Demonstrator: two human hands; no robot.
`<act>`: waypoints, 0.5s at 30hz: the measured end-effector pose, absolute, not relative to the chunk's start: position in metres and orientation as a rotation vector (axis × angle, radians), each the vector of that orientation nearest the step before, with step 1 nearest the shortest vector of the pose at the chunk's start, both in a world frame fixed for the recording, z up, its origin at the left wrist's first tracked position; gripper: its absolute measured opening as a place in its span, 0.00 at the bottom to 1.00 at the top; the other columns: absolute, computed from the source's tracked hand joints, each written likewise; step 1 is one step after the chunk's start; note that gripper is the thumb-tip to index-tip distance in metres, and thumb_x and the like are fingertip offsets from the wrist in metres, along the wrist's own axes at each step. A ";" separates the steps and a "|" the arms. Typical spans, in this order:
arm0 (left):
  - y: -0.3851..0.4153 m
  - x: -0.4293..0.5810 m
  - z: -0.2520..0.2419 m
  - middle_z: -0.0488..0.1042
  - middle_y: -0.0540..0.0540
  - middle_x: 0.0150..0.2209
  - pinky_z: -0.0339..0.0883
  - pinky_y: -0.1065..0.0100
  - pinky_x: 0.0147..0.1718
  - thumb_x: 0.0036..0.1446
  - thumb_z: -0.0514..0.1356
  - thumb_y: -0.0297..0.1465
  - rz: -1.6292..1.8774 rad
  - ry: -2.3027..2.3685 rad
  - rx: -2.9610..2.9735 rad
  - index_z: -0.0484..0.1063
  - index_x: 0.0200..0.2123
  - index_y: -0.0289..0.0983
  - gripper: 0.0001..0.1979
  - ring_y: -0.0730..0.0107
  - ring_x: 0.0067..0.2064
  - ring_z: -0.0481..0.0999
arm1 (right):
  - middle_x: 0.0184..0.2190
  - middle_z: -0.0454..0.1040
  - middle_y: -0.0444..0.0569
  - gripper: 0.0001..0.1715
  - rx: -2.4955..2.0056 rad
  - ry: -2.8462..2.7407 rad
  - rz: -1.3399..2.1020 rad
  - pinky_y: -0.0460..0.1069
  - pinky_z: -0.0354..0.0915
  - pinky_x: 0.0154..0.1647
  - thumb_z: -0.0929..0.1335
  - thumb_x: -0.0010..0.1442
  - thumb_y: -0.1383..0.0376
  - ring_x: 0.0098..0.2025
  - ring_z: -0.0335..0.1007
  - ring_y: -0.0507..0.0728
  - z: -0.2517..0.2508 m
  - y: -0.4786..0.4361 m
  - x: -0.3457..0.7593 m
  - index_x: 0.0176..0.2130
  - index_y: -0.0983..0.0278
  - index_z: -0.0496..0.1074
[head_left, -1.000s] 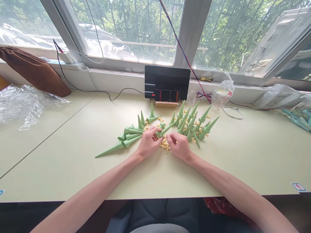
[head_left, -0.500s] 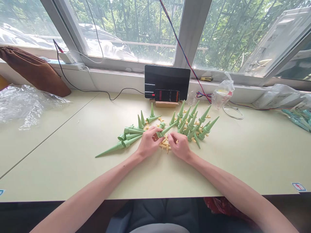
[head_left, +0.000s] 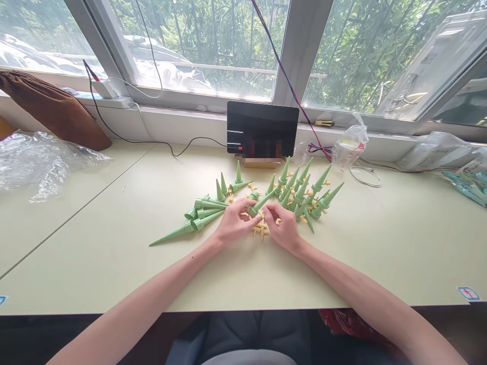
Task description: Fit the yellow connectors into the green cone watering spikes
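My left hand is closed around the wide capped end of a green plant watering spike, its point angled up to the right. Close beside it, my right hand pinches a small yellow valve near the spike's cap. Whether valve and cap touch I cannot tell. Below the fingers lie several loose yellow valves. Green spikes without visible valves are heaped left of my left hand. To the right, a cluster of green spikes stands and leans, many with yellow valves attached.
Behind the spikes a black tablet leans on the sill above a small cardboard stand. A bagged cup and a coiled white cable sit at the back right. Clear plastic wrap and a brown bag occupy the left.
My right hand has shifted slightly left toward the spike's cap, and the yellow valve now shows at its fingertips. My left hand keeps its hold on the spike.
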State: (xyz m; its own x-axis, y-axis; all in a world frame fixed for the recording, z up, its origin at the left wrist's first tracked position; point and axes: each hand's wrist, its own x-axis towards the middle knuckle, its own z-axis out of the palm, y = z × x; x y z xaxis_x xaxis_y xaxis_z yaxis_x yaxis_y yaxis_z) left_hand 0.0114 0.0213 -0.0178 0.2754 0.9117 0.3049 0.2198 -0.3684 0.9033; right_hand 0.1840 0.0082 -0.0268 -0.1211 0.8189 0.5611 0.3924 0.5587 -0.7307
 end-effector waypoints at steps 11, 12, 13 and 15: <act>0.019 0.012 -0.012 0.70 0.42 0.46 0.78 0.69 0.32 0.49 0.69 0.38 1.092 0.980 1.763 0.71 0.48 0.34 0.24 0.73 0.33 0.77 | 0.26 0.73 0.44 0.10 -1.015 -1.739 0.500 0.45 0.65 0.27 0.63 0.66 0.61 0.26 0.69 0.51 -0.024 0.007 0.184 0.34 0.63 0.70; 0.019 0.012 -0.012 0.70 0.42 0.46 0.78 0.69 0.32 0.50 0.69 0.38 1.092 0.982 1.774 0.71 0.48 0.34 0.24 0.72 0.33 0.77 | 0.26 0.73 0.44 0.10 -1.012 -1.740 0.501 0.45 0.65 0.27 0.63 0.66 0.62 0.26 0.70 0.51 -0.023 0.007 0.184 0.34 0.63 0.70; 0.019 0.012 -0.012 0.70 0.42 0.46 0.78 0.69 0.32 0.50 0.68 0.38 1.093 0.985 1.783 0.71 0.48 0.34 0.24 0.73 0.33 0.77 | 0.26 0.73 0.45 0.10 -1.009 -1.742 0.503 0.46 0.65 0.27 0.63 0.65 0.62 0.25 0.70 0.51 -0.023 0.007 0.184 0.34 0.63 0.70; 0.019 0.012 -0.013 0.70 0.42 0.46 0.78 0.69 0.31 0.51 0.68 0.38 1.098 0.992 1.798 0.71 0.48 0.34 0.22 0.73 0.33 0.77 | 0.26 0.73 0.45 0.10 -1.005 -1.744 0.503 0.46 0.66 0.27 0.64 0.65 0.62 0.25 0.70 0.51 -0.023 0.006 0.183 0.34 0.63 0.70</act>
